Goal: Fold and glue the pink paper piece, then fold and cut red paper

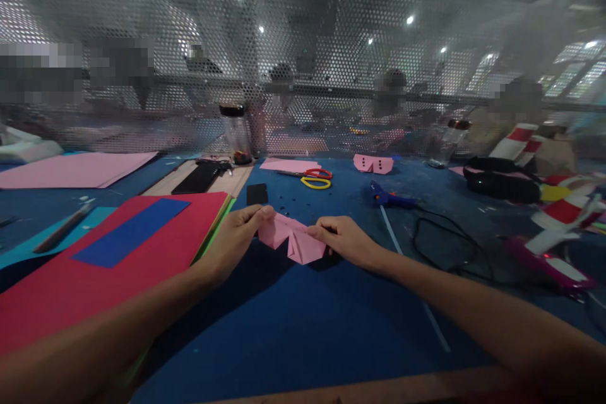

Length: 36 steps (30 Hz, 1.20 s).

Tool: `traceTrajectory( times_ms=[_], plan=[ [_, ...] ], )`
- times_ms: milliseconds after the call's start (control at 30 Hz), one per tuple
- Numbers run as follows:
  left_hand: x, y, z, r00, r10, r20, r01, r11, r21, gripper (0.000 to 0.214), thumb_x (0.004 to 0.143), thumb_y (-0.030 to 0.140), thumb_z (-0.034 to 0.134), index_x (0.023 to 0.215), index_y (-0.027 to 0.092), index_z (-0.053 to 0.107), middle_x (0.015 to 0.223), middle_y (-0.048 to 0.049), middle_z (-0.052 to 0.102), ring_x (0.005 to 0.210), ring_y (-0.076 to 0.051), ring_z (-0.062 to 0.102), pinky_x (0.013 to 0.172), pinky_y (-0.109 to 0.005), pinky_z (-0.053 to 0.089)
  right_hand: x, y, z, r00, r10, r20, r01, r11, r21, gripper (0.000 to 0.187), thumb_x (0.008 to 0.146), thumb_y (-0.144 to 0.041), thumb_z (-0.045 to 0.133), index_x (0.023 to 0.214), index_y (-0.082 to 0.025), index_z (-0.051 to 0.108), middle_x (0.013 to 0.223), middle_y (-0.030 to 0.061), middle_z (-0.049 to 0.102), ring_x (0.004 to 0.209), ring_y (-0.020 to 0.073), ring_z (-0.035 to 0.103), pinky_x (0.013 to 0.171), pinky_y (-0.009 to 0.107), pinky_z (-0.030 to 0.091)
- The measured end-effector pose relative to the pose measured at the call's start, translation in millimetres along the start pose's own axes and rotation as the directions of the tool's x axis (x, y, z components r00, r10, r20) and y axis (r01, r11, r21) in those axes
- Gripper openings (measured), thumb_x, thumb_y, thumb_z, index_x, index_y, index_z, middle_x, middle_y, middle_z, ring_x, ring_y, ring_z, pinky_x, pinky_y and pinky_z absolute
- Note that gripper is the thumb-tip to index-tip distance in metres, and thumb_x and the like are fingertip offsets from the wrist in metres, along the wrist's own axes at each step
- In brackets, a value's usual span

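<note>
A folded piece of pink paper (303,247) is held up just above the blue tabletop (284,322). My left hand (239,233) pinches its left end between thumb and fingers. At the other end my right hand (348,238) grips it, thumb on top. Creases and a pointed flap show in the paper's middle. Beyond it lie scissors (316,182) with red and yellow handles, a small black paper piece (257,194) and tiny dark scraps. Farther back stands a folded pink paper piece (374,164) with black dots.
Red paper sheets (156,246) bearing a blue strip (135,230) lie at left. A phone (201,177) and a lidded jar (235,136) stand behind. On the right are a blue glue gun (391,196), its cable, and a glue stick (391,227). A perforated metal screen (303,63) closes the back.
</note>
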<state>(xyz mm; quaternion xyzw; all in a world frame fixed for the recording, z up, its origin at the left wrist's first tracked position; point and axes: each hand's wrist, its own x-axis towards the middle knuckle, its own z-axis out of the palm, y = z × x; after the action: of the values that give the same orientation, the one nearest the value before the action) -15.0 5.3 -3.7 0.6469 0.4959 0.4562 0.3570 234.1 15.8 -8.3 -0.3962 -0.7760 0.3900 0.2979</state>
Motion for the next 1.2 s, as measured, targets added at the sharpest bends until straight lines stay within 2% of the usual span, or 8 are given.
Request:
traceTrajectory(
  times_ms=[233,533,767,900,1000,1200],
  plan=[
    [0.6,5.0,-0.3,0.999,0.011,-0.034,-0.011,1.000,-0.009,0.047,0.096,0.050,0.052,0.059,0.022,0.057,0.061,0.0012,0.058,0.064,-0.018,0.053,0.066,-0.028,0.040,0.5,-0.1,-1.9,1.000,0.009,-0.022,-0.008,0.999,0.046,0.045,0.094,-0.056,0.061,0.067,-0.020,0.055,0.056,-0.0025,0.060,0.054,0.0118,0.059,0.054,0.023,0.040],
    [1.2,2.8,-1.0,0.998,-0.031,-0.052,0.028,0.998,-0.057,0.047,0.095,0.051,0.054,0.057,0.022,0.058,0.062,0.0012,0.059,0.065,-0.018,0.055,0.067,-0.027,0.043,2.1,1.0,-2.6,0.999,-0.023,-0.032,0.024,0.999,0.046,0.042,0.095,-0.055,0.060,0.072,-0.020,0.058,0.062,-0.0021,0.061,0.056,0.0111,0.058,0.055,0.023,0.041],
    [0.4,1.9,-0.3,0.995,-0.091,-0.047,0.084,0.988,-0.132,0.043,0.092,0.055,0.059,0.065,0.021,0.060,0.066,0.0010,0.058,0.067,-0.017,0.055,0.066,-0.028,0.045,1.0,0.9,-2.3,0.997,-0.039,-0.061,0.041,0.998,0.037,0.038,0.098,-0.049,0.058,0.074,-0.020,0.058,0.063,-0.0019,0.061,0.057,0.0117,0.059,0.059,0.025,0.043],
    [0.8,-1.0,0.0,0.990,-0.129,-0.052,0.118,0.976,-0.182,0.043,0.091,0.057,0.061,0.070,0.020,0.061,0.069,0.0005,0.061,0.067,-0.017,0.057,0.063,-0.027,0.045,0.0,-0.3,-2.6,0.992,-0.061,-0.106,0.069,0.995,0.076,0.028,0.098,-0.047,0.058,0.095,-0.020,0.063,0.078,-0.0011,0.063,0.060,0.0113,0.058,0.059,0.025,0.046],
    [1.5,-2.5,0.1,0.986,-0.154,-0.055,0.140,0.967,-0.212,0.042,0.089,0.059,0.062,0.077,0.019,0.064,0.074,-0.0006,0.065,0.069,-0.018,0.060,0.061,-0.027,0.046,-0.2,-1.5,-2.1,0.988,-0.095,-0.124,0.111,0.986,0.122,0.028,0.097,-0.046,0.061,0.109,-0.020,0.064,0.087,0.0006,0.064,0.068,0.0128,0.060,0.064,0.026,0.051],
    [1.7,-0.4,1.2,0.984,-0.174,-0.045,0.158,0.958,-0.240,0.040,0.088,0.058,0.064,0.091,0.018,0.069,0.082,-0.0034,0.069,0.076,-0.020,0.063,0.061,-0.026,0.048,1.4,1.4,-0.6,0.981,-0.125,-0.145,0.137,0.988,0.072,0.022,0.097,-0.036,0.062,0.113,-0.022,0.065,0.092,0.0016,0.066,0.071,0.0136,0.062,0.069,0.028,0.052]
  ],
)
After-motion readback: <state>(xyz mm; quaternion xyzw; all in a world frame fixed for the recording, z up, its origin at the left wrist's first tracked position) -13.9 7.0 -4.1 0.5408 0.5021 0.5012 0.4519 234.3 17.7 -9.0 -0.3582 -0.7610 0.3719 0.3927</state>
